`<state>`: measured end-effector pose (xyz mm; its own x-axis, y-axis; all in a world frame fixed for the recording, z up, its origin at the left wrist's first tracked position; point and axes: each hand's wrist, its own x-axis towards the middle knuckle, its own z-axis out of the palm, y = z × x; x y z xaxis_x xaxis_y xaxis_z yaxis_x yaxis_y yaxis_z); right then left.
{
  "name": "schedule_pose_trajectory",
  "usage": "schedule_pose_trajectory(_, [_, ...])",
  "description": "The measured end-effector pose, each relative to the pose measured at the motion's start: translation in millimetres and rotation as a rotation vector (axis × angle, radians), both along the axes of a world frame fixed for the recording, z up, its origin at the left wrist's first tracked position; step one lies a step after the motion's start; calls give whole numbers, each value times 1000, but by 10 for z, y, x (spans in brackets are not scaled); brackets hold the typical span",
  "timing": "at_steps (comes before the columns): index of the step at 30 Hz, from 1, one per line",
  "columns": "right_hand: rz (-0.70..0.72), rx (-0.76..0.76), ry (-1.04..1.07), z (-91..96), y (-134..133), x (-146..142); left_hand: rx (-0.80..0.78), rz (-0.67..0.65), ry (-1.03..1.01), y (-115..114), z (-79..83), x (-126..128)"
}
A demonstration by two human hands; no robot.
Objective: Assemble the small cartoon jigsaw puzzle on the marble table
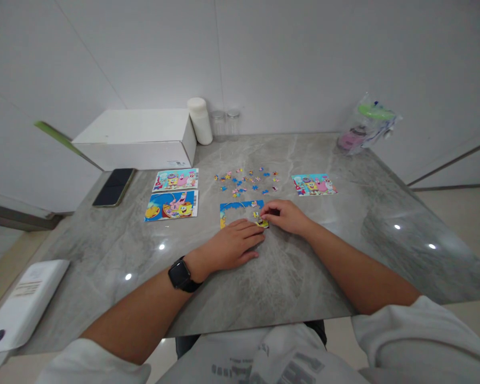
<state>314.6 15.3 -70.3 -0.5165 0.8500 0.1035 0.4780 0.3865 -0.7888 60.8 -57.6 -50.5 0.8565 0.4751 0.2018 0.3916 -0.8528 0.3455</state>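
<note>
A partly filled jigsaw puzzle (240, 205) lies on the grey marbled table, blue along its upper border, with a grey gap inside. My left hand (237, 244) rests flat over its lower edge, fingers stretched to the right. At the puzzle's right side, my right hand (285, 215) has thumb and forefinger pinched together at a puzzle piece (257, 215); whether the piece is between the fingertips is too small to make out. Several loose puzzle pieces (246, 180) are scattered just beyond the puzzle.
Two cartoon picture cards (175, 180) lie left, beside a phone (114, 187); a finished-looking cartoon picture (314, 184) lies right. Against the wall stand a white box (140, 140), a white bottle (200, 121), two glasses (226, 124) and a bagged cup (364, 128). A white device (28, 301) sits front left.
</note>
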Motion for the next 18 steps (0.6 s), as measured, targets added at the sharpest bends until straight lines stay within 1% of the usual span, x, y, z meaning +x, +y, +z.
schedule_pose_trajectory(9, [26, 237, -127, -14, 14, -26, -31, -1, -5, 13, -17, -11])
schedule_pose_trajectory(18, [2, 390, -227, -64, -38, -62, -24, -6, -21, 14, -21, -8])
